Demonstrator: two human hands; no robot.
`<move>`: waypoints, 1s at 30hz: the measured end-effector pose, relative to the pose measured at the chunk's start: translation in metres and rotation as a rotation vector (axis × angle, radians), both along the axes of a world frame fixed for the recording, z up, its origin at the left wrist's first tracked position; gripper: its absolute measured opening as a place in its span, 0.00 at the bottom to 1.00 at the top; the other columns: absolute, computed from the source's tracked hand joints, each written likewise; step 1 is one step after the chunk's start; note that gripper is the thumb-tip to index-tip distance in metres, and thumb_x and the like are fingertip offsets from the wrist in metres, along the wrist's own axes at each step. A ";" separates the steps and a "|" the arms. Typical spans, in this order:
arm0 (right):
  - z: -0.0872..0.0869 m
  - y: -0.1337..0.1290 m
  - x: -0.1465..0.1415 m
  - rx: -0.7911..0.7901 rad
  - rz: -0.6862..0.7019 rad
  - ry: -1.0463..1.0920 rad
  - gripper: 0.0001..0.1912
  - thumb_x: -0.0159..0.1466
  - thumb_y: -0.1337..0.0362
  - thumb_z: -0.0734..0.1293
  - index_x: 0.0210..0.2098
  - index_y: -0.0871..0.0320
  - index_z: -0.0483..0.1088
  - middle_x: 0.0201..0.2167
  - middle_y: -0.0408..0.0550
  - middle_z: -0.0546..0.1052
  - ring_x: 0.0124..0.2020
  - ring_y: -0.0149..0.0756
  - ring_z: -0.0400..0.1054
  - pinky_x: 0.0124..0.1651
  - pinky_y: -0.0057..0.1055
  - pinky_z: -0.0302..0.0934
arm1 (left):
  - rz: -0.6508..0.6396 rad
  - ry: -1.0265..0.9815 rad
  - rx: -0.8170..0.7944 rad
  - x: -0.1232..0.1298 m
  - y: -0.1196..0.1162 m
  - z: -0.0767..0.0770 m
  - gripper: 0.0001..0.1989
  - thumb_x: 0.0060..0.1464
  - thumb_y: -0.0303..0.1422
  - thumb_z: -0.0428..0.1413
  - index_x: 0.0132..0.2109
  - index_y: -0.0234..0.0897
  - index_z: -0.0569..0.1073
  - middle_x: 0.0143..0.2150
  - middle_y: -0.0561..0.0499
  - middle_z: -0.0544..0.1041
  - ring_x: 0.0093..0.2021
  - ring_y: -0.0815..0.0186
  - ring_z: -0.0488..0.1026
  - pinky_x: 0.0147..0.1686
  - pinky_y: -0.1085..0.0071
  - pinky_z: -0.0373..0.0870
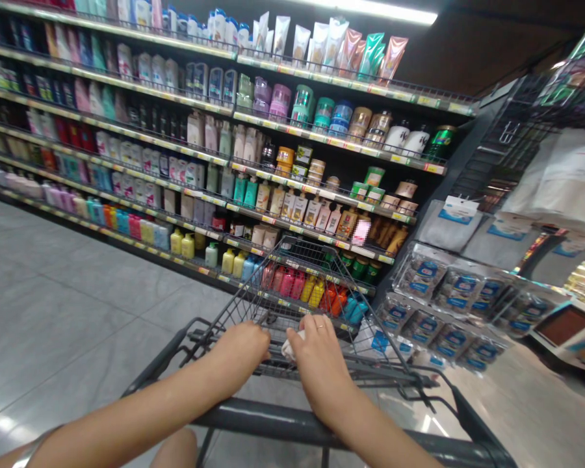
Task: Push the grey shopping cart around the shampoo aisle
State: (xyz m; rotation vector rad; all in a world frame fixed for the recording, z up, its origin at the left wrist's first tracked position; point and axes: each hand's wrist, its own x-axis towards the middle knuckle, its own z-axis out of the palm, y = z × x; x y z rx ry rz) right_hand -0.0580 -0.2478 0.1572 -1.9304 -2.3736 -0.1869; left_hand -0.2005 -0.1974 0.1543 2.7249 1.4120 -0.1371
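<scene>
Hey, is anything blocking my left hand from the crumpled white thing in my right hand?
Nothing visible stands between your left hand and the crumpled white thing: just a small gap above the shopping cart. Your right hand partly covers it, but some white shows on the side facing your left.

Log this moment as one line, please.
left hand: curled, above shopping cart | right hand: holding small white item | handle: below forearms | ahead: shelves bearing bottles, tubs

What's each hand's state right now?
Left hand: curled over the cart, but its grip can't be told.
Right hand: holding a crumpled white item.
</scene>
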 end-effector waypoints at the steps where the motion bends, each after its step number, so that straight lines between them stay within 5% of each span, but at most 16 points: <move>1: 0.001 0.001 -0.002 -0.025 0.000 -0.050 0.17 0.65 0.72 0.56 0.48 0.62 0.72 0.46 0.61 0.73 0.52 0.50 0.66 0.55 0.49 0.58 | -0.003 -0.001 0.000 0.000 -0.001 0.000 0.11 0.56 0.27 0.51 0.43 0.30 0.76 0.40 0.38 0.79 0.45 0.53 0.76 0.45 0.61 0.72; 6: 0.001 0.001 0.003 -0.122 0.012 -0.129 0.19 0.66 0.74 0.54 0.49 0.61 0.71 0.42 0.58 0.75 0.47 0.44 0.70 0.58 0.49 0.54 | -0.010 -0.004 -0.002 0.003 -0.010 0.000 0.11 0.55 0.26 0.51 0.44 0.30 0.75 0.41 0.38 0.79 0.45 0.54 0.76 0.45 0.62 0.72; 12: -0.011 -0.007 0.025 -0.052 0.071 -0.121 0.18 0.64 0.77 0.55 0.46 0.62 0.72 0.38 0.58 0.77 0.44 0.45 0.71 0.60 0.59 0.47 | -0.008 -0.048 -0.016 0.004 -0.021 0.009 0.14 0.54 0.31 0.53 0.46 0.31 0.75 0.42 0.38 0.79 0.45 0.52 0.76 0.46 0.57 0.70; 16: -0.018 -0.016 0.044 0.038 0.102 -0.144 0.19 0.62 0.80 0.55 0.46 0.61 0.70 0.34 0.53 0.78 0.39 0.43 0.72 0.59 0.58 0.48 | 0.002 -0.118 -0.042 -0.017 -0.013 0.013 0.12 0.53 0.35 0.53 0.41 0.35 0.77 0.40 0.40 0.79 0.45 0.53 0.76 0.47 0.59 0.69; 19: -0.024 -0.024 0.063 0.100 0.075 -0.142 0.15 0.61 0.80 0.57 0.36 0.59 0.71 0.30 0.50 0.76 0.35 0.42 0.71 0.58 0.53 0.50 | -0.011 -0.217 -0.106 -0.041 -0.003 0.011 0.12 0.53 0.38 0.53 0.41 0.39 0.77 0.41 0.44 0.79 0.46 0.56 0.75 0.48 0.64 0.69; 24: -0.033 -0.040 0.101 0.248 0.155 -0.133 0.11 0.61 0.78 0.61 0.32 0.57 0.71 0.36 0.50 0.76 0.40 0.41 0.69 0.53 0.42 0.56 | -0.064 -0.429 -0.282 -0.058 -0.005 0.000 0.19 0.58 0.45 0.45 0.41 0.41 0.77 0.42 0.49 0.78 0.45 0.63 0.73 0.48 0.69 0.67; 30: -0.033 -0.060 0.128 0.211 0.179 -0.072 0.15 0.59 0.80 0.60 0.33 0.58 0.73 0.31 0.48 0.77 0.36 0.38 0.70 0.48 0.33 0.62 | -0.171 -0.693 -0.444 -0.032 -0.026 -0.028 0.27 0.61 0.51 0.37 0.36 0.38 0.74 0.38 0.49 0.76 0.42 0.65 0.71 0.47 0.70 0.66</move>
